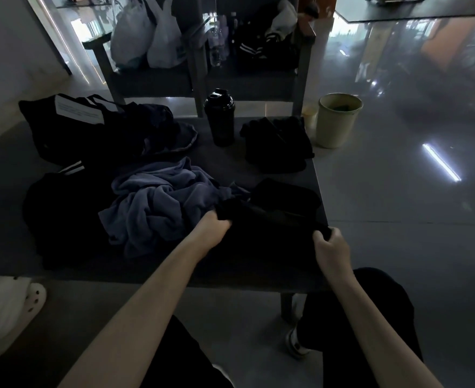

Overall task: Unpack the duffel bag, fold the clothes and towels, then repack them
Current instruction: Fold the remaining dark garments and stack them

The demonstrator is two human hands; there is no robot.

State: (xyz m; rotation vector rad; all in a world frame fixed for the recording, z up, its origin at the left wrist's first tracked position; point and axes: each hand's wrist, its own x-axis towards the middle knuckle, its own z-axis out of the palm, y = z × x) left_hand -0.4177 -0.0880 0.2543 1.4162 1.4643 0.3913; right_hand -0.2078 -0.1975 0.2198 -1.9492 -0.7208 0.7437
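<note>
A black garment [269,236] lies spread on the near right part of the dark low table [230,166]. My left hand [213,228] grips its far left corner and my right hand [330,247] grips its right edge. Beside it on the left sits a crumpled blue-grey towel [158,203]. The black duffel bag [90,127] with a white label stands open at the far left. More dark clothing [62,214] lies at the left, one piece showing white stripes. A folded black piece [278,144] rests at the far right corner.
A black shaker bottle [220,117] stands upright at the table's far edge. A pale bin [338,119] sits on the floor to the right. Behind is a bench with plastic bags [146,35] and clothes. A white clog [9,306] is at lower left.
</note>
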